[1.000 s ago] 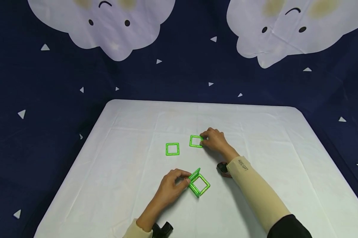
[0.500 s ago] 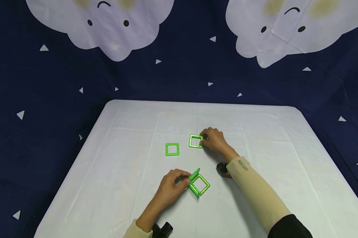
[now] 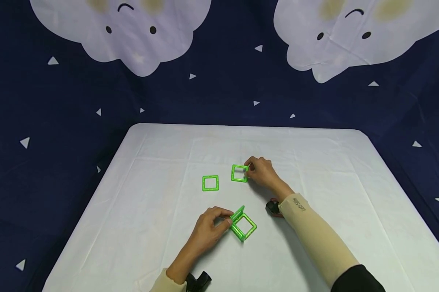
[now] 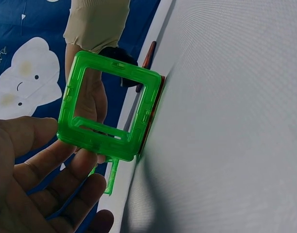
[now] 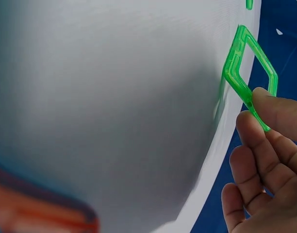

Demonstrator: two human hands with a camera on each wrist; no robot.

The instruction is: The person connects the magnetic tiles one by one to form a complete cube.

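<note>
Green see-through square magnetic tiles, joined at their edges, are held by my left hand (image 3: pixel 210 227) at lower centre in the head view. One tile (image 3: pixel 250 234) lies low over the table and others stand up from its sides. In the left wrist view an upright tile (image 4: pixel 70 97) faces the camera, my thumb and fingers pinching its near edge. Farther back, my right hand (image 3: pixel 262 171) pinches a single green tile (image 3: pixel 232 172) by its right side. The right wrist view shows that tile (image 5: pixel 234 53) tilted up between thumb and fingertips. Another green tile (image 3: pixel 210 189) lies flat to its left.
A white cloth-covered table (image 3: pixel 161 162) carries everything. Behind its far edge hangs a dark blue curtain (image 3: pixel 223 97) with clouds and triangles. A dark strap-on device (image 3: pixel 272 207) sits at the right wrist and another device (image 3: pixel 199 282) at the left.
The tile in my right hand tilts up slightly more than before. My left hand and its joined tiles hold nearly still; the head view drifts a little.
</note>
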